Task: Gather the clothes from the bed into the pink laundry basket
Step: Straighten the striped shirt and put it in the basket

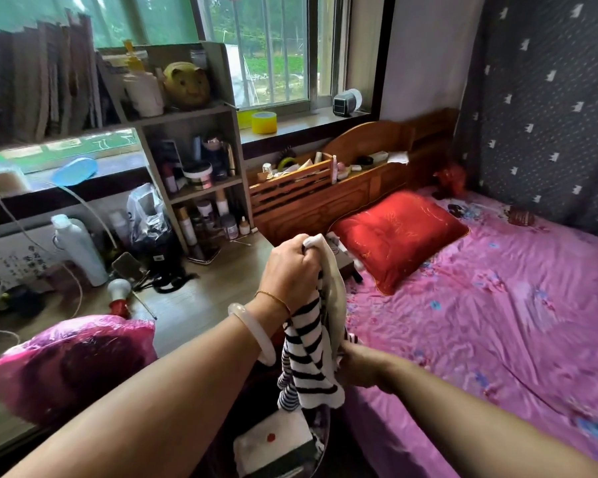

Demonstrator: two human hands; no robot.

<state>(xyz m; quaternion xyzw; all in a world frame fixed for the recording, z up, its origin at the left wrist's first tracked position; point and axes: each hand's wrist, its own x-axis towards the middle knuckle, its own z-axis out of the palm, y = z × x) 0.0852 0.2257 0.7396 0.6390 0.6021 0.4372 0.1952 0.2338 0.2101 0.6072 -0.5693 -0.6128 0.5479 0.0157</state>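
My left hand [292, 267] grips the top of a black-and-white striped garment [308, 360] with a cream lining, holding it up beside the bed. Lower down, my right hand [359, 369] holds the same garment at its right side. The cloth hangs over a dark container [320, 439] at the bottom centre, of which only part of the rim shows; folded white and dark cloth lies inside. The bed [480, 322] with its pink floral sheet lies to the right. I cannot tell whether that container is the pink basket.
A red pillow [399, 236] lies at the head of the bed, against the wooden headboard [359, 174]. To the left stands a desk [187, 305] with bottles, a shelf of cosmetics and a pink plastic bag [73, 363].
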